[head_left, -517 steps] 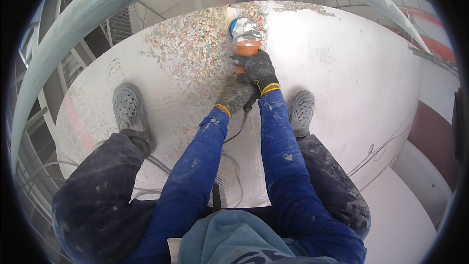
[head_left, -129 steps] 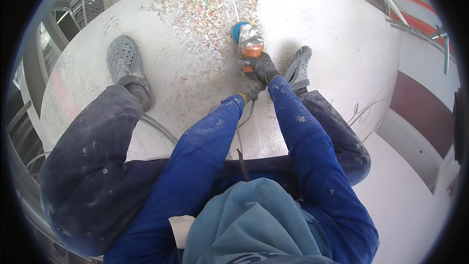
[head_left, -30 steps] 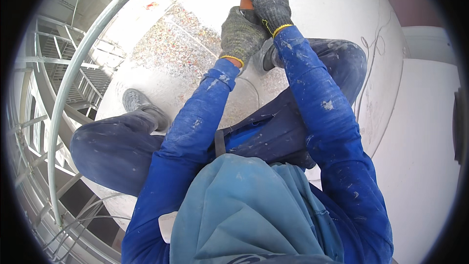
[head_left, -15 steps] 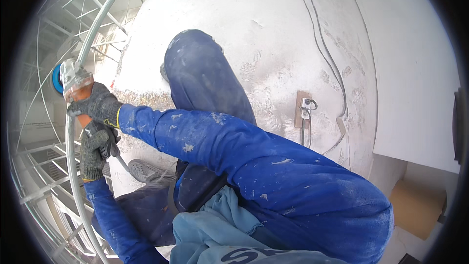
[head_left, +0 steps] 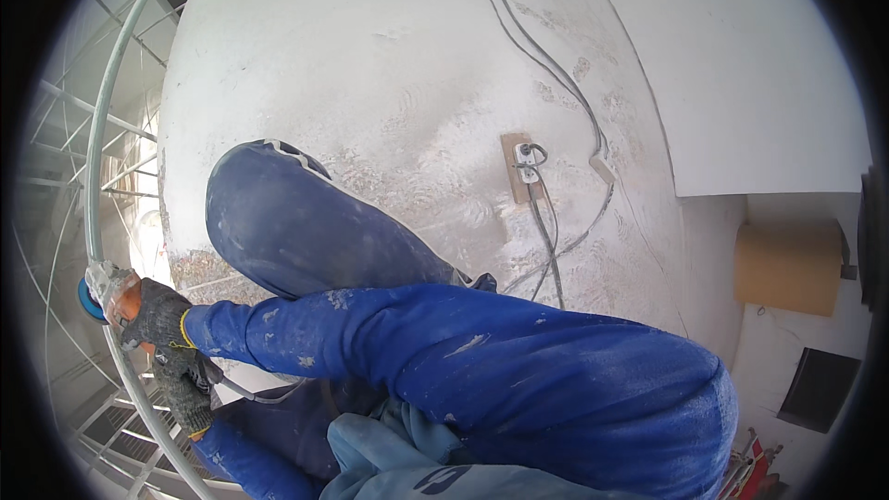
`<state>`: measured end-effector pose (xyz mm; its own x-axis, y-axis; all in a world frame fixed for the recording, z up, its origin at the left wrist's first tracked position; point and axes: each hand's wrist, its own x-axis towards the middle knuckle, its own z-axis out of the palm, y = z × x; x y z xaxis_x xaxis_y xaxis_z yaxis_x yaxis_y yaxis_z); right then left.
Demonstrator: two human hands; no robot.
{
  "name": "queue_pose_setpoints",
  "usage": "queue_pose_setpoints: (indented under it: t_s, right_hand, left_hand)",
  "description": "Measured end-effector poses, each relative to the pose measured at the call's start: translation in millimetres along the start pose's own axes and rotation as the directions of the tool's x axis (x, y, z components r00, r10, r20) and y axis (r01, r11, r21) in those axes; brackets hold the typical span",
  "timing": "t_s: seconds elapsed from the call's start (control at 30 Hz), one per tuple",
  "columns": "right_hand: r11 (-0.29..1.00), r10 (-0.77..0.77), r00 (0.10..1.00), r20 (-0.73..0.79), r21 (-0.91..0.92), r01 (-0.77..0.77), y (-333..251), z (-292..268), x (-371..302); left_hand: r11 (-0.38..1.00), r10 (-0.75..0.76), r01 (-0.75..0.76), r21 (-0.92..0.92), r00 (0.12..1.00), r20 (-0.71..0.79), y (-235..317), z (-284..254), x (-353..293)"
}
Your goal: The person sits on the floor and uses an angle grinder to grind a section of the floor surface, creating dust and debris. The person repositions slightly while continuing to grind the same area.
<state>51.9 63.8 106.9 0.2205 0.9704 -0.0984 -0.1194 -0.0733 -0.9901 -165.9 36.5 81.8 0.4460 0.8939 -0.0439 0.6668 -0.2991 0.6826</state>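
At the far left I hold an orange angle grinder [head_left: 111, 289], its head whitened with dust and a blue disc [head_left: 90, 300] on its outer side. My right hand [head_left: 161, 317], in a dark grey knitted glove with a yellow cuff edge, is wrapped round the body just behind the head. Closer to me, my gloved left hand [head_left: 185, 391] grips the rear part, which it mostly hides. A grey cord runs from there toward my lap. The disc lies beside a curved pale metal pipe [head_left: 97, 148]; whether they touch, I cannot tell.
Thin metal bars [head_left: 69, 106] form a frame beyond the pipe. My bent knee [head_left: 269, 213] rests over a dusty white floor [head_left: 370, 74]. A socket block on a wooden board [head_left: 515, 193] has cables [head_left: 556, 69] trailing from it. Cardboard [head_left: 787, 268] and a black panel [head_left: 820, 391] are at right.
The view has shifted, so floor, socket board and cables appear farther left. The grinder and both hands sit lower in the picture and slightly farther left. Both hands keep their grip.
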Motion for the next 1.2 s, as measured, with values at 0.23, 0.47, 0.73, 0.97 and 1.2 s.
queue_pose_setpoints:
  t_s: [0.23, 0.47, 0.73, 0.97, 1.2]
  right_hand:
    - [0.997, -0.047, 0.995, -0.084, -0.072, 0.041, -7, -12, 10]
    - [1.000, -0.026, 0.997, -0.078, 0.000, 0.026, -45, -69, -37]
    - [0.877, -0.070, 0.987, 0.143, -0.463, 0.129, -86, -115, -75]
    - [0.712, -0.086, 0.962, 0.260, -0.659, 0.242, -98, -125, -89]
    - [0.605, -0.308, 0.941, 0.138, -0.735, 0.305, -26, -45, -68]
  left_hand:
    - [0.993, 0.005, -0.014, -0.113, 0.997, -0.080, 12, 26, 21]
    - [0.806, -0.020, 0.051, -0.589, 0.998, 0.059, 70, 47, 40]
    - [0.849, 0.378, -0.383, -0.363, 0.922, -0.087, 55, 68, 62]
    - [0.728, -0.045, 0.035, -0.685, 0.999, 0.003, 33, 66, 73]
    - [0.623, -0.203, 0.013, -0.782, 0.969, -0.145, 83, 98, 85]
